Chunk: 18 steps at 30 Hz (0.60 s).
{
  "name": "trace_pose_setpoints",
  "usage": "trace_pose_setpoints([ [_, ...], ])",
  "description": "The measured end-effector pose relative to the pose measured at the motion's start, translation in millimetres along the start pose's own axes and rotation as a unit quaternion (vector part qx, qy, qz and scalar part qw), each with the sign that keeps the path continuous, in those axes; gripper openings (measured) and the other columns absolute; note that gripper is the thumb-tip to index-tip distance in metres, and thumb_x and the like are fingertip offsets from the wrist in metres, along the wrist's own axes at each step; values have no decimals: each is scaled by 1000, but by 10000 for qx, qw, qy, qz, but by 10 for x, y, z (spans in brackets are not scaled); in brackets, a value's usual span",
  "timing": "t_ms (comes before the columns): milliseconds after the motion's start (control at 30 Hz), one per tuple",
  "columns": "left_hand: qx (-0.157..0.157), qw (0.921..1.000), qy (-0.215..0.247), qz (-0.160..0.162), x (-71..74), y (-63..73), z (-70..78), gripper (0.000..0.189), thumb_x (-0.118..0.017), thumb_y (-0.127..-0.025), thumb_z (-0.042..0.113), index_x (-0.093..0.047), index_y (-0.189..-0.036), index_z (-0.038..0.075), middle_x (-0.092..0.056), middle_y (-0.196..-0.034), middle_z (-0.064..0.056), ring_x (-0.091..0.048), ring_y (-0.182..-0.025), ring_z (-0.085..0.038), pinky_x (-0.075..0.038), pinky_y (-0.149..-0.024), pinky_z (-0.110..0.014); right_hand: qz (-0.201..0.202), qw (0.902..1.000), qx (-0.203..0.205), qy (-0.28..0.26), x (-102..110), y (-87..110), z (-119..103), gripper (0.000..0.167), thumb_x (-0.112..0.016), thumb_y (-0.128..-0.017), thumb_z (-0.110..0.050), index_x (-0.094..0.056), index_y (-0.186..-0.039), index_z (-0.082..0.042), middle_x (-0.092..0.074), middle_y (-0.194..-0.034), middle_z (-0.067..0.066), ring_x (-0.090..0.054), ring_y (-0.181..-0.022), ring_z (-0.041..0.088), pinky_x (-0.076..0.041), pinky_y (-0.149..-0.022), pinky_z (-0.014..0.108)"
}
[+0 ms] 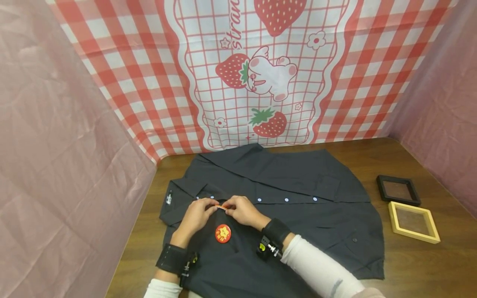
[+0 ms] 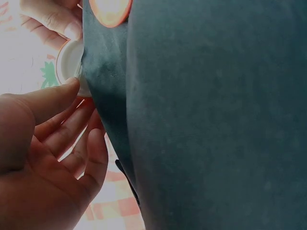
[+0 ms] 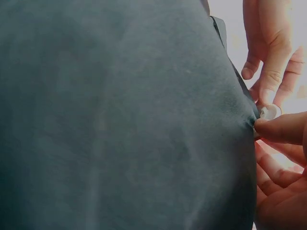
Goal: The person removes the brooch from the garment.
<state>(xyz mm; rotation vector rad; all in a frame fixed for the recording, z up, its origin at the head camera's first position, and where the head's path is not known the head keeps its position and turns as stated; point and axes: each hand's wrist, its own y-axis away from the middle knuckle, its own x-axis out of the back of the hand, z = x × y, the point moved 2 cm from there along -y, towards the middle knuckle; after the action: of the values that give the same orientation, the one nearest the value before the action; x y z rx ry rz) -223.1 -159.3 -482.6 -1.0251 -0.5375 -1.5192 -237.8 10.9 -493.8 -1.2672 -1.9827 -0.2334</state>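
Observation:
A dark grey button-up shirt [image 1: 290, 223] lies spread out. A round red pin badge [image 1: 223, 233] with a yellow star sits face up on its front. Just above it, my left hand [image 1: 198, 213] and right hand [image 1: 244, 211] pinch a second pin badge [image 1: 221, 206] from either side, seen edge-on. The left wrist view shows this badge's white back [image 2: 71, 62] turned to the camera, its inner edge against the cloth. My left thumb [image 2: 57, 98] presses on that back. In the right wrist view my right thumb [image 3: 278, 127] lies at the puckered cloth beside the badge.
A black square frame [image 1: 380, 188] and a yellow square frame [image 1: 393, 219] lie on the wooden table [image 1: 406, 265], right of the shirt. A strawberry-print checked cloth [image 1: 179, 82] hangs behind, with pink cloth [image 1: 67, 145] along both sides.

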Motion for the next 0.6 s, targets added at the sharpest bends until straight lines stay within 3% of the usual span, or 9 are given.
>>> trace_pose_setpoints([
  [600, 16, 9999, 163, 23, 13, 0, 30, 12, -70, -89, 18, -75, -97, 11, -75, -95, -3, -70, -94, -23, -53, -82, -43, 197, 9998, 45, 55, -10, 11, 36, 13, -69, -86, -5, -76, -96, -5, -67, -82, 5, -59, -74, 14, -45, -66, 20],
])
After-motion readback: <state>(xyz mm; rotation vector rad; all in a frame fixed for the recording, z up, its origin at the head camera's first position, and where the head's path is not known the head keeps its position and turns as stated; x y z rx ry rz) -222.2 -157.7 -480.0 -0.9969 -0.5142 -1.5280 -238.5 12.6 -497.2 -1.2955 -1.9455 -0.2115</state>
